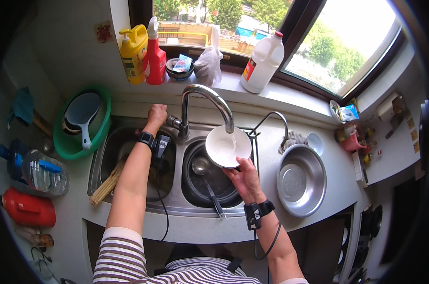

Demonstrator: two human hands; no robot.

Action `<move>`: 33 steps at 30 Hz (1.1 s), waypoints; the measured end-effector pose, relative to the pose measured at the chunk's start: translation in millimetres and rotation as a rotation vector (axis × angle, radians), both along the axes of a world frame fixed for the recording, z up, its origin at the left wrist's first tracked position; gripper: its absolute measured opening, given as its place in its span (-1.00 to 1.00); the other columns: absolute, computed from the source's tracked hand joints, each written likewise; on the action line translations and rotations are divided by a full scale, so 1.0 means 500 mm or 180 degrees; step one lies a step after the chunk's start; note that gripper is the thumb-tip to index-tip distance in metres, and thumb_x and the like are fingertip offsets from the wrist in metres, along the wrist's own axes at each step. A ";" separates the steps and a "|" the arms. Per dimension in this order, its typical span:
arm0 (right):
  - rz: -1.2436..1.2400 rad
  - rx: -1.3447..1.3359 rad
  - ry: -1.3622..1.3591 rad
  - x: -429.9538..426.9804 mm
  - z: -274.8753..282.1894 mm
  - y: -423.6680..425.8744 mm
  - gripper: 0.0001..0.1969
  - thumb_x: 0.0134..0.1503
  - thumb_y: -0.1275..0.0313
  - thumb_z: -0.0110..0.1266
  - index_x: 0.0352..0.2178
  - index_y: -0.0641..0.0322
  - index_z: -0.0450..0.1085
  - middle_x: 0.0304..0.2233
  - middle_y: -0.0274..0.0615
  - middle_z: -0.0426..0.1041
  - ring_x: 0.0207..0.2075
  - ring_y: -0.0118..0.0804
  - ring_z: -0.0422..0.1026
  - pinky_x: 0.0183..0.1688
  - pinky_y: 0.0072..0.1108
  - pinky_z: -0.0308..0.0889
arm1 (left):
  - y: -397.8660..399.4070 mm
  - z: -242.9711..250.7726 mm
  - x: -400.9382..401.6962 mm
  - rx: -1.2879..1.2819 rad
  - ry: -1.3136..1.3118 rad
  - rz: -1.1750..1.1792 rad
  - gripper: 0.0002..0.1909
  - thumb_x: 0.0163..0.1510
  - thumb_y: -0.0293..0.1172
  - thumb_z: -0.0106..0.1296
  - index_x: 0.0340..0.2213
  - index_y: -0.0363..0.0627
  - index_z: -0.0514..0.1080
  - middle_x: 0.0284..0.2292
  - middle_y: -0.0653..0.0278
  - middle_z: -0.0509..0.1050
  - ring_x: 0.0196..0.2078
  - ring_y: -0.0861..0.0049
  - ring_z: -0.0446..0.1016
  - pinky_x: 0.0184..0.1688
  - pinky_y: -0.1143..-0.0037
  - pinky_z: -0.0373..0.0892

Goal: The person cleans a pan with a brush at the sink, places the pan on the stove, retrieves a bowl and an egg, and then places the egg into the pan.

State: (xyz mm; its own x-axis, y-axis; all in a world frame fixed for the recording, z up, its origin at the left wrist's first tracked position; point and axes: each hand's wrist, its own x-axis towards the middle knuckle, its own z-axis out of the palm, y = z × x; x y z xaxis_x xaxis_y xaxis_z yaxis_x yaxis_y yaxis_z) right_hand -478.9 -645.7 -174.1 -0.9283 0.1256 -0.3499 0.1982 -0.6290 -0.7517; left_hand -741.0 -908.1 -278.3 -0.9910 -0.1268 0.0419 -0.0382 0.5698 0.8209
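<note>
My right hand (245,177) grips the lower rim of a white bowl (219,147), tilted under the chrome faucet (207,91). A thin stream of water runs from the spout into it. My left hand (158,114), its fingers curled, is at the faucet's side lever (173,121); whether it grips the lever cannot be told. Below the bowl, a dark round basin (191,191) sits in the right sink compartment, and a metal ladle (201,165) with a dark handle lies in it. A bundle of thin sticks (108,183) leans over the left compartment's edge.
A green basin (107,124) with a grey-blue dipper (82,108) stands at the left. To the right are a steel bowl (319,177) and a small cup (315,143). Bottles, including a white jug (262,65), line the windowsill. A red thermos (30,209) lies at far left.
</note>
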 end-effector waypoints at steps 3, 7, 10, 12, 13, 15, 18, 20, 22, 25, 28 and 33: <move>0.0010 0.0006 -0.0002 0.004 0.000 -0.001 -0.44 0.00 0.40 0.05 0.04 0.20 0.05 -0.02 -0.09 0.19 -0.04 -0.13 0.29 -0.01 -0.36 0.30 | -0.002 -0.014 -0.007 0.0131 0.0070 0.0017 -0.70 0.04 -0.23 -0.08 -0.41 -0.23 0.47 -0.36 -0.08 0.46 -0.23 -0.01 0.41 -0.18 0.26 0.33; -0.0056 0.0023 0.0010 0.008 -0.001 0.000 -0.46 0.02 0.41 0.03 0.04 0.22 0.06 -0.03 -0.07 0.21 -0.05 -0.09 0.30 -0.03 -0.35 0.31 | 0.000 -0.017 -0.007 0.0141 0.0113 0.0030 -0.70 0.04 -0.23 -0.09 -0.41 -0.23 0.47 -0.36 -0.07 0.46 -0.23 -0.01 0.41 -0.18 0.27 0.33; -0.0048 0.0036 0.0002 0.012 0.000 0.002 -0.46 0.02 0.41 0.03 0.04 0.22 0.06 -0.03 -0.06 0.22 -0.05 -0.09 0.30 -0.03 -0.35 0.31 | -0.001 -0.021 -0.013 0.0105 0.0096 0.0030 -0.70 0.04 -0.23 -0.10 -0.41 -0.23 0.48 -0.36 -0.07 0.46 -0.22 0.00 0.41 -0.18 0.27 0.33; -0.0036 0.0042 -0.0007 0.015 -0.003 0.006 -0.47 0.03 0.42 0.03 0.04 0.22 0.06 -0.04 -0.06 0.22 -0.05 -0.09 0.31 -0.03 -0.35 0.31 | 0.002 -0.023 -0.014 0.0149 0.0054 0.0096 -0.70 0.04 -0.23 -0.10 -0.41 -0.23 0.48 -0.36 -0.07 0.46 -0.22 0.00 0.41 -0.18 0.27 0.34; -0.0025 0.0069 -0.0022 0.017 -0.006 0.009 -0.45 0.02 0.40 0.03 0.05 0.21 0.04 -0.03 -0.08 0.21 -0.05 -0.10 0.30 -0.03 -0.36 0.31 | 0.004 -0.023 -0.015 0.0151 0.0057 0.0088 -0.70 0.04 -0.23 -0.10 -0.41 -0.23 0.48 -0.36 -0.07 0.46 -0.22 0.00 0.41 -0.18 0.27 0.34; -0.0011 0.0094 -0.0034 0.019 -0.011 0.011 -0.43 0.01 0.39 0.03 0.06 0.19 0.02 -0.03 -0.09 0.21 -0.04 -0.10 0.29 -0.04 -0.36 0.30 | 0.002 -0.026 -0.017 0.0126 0.0112 0.0053 -0.70 0.04 -0.23 -0.11 -0.41 -0.23 0.48 -0.35 -0.07 0.46 -0.22 0.00 0.41 -0.18 0.26 0.33; -0.0091 0.0023 -0.0076 0.022 -0.018 0.014 -0.49 0.04 0.43 0.01 0.03 0.22 0.05 -0.03 -0.06 0.22 -0.06 -0.09 0.31 -0.04 -0.36 0.32 | -0.006 -0.033 -0.022 0.0204 0.0010 0.0122 -0.70 0.04 -0.23 -0.11 -0.41 -0.23 0.47 -0.36 -0.07 0.46 -0.23 0.00 0.41 -0.18 0.25 0.33; -0.0086 -0.0005 -0.0031 0.024 -0.026 0.019 -0.50 0.04 0.43 0.00 0.02 0.21 0.06 -0.04 -0.06 0.22 -0.07 -0.09 0.32 -0.05 -0.36 0.32 | -0.007 -0.035 -0.025 0.0156 0.0062 0.0088 -0.70 0.04 -0.23 -0.11 -0.41 -0.23 0.47 -0.36 -0.08 0.46 -0.23 -0.01 0.41 -0.19 0.25 0.33; -0.0133 -0.0003 -0.0043 0.028 -0.022 0.020 -0.49 0.04 0.43 0.00 0.02 0.21 0.06 -0.04 -0.06 0.23 -0.07 -0.09 0.32 -0.06 -0.36 0.32 | -0.005 -0.035 -0.023 0.0098 0.0103 0.0052 -0.69 0.04 -0.22 -0.11 -0.41 -0.23 0.47 -0.37 -0.08 0.46 -0.23 -0.01 0.41 -0.19 0.25 0.33; -0.0172 -0.0002 -0.0075 0.030 -0.026 0.021 -0.49 0.04 0.44 0.01 0.03 0.21 0.06 -0.04 -0.06 0.23 -0.07 -0.09 0.32 -0.07 -0.36 0.32 | -0.009 -0.041 -0.023 0.0116 0.0125 0.0104 -0.68 0.04 -0.21 -0.12 -0.42 -0.23 0.47 -0.38 -0.09 0.45 -0.24 -0.01 0.41 -0.20 0.24 0.33; -0.0163 0.0001 -0.0100 0.031 -0.035 0.028 -0.49 0.04 0.44 0.00 0.03 0.20 0.06 -0.04 -0.07 0.23 -0.07 -0.09 0.32 -0.07 -0.36 0.32 | -0.011 -0.036 -0.018 0.0181 0.0199 0.0037 -0.68 0.04 -0.20 -0.11 -0.42 -0.23 0.47 -0.40 -0.08 0.46 -0.27 -0.01 0.42 -0.23 0.26 0.33; -0.0178 0.0034 -0.0153 0.036 -0.046 0.036 -0.49 0.03 0.44 0.00 0.03 0.18 0.07 -0.04 -0.08 0.23 -0.07 -0.11 0.32 -0.07 -0.38 0.32 | -0.017 0.003 0.012 0.0333 0.0064 -0.0188 -0.62 0.00 -0.12 -0.03 -0.41 -0.27 0.47 -0.47 -0.02 0.48 -0.38 0.13 0.46 -0.28 0.36 0.34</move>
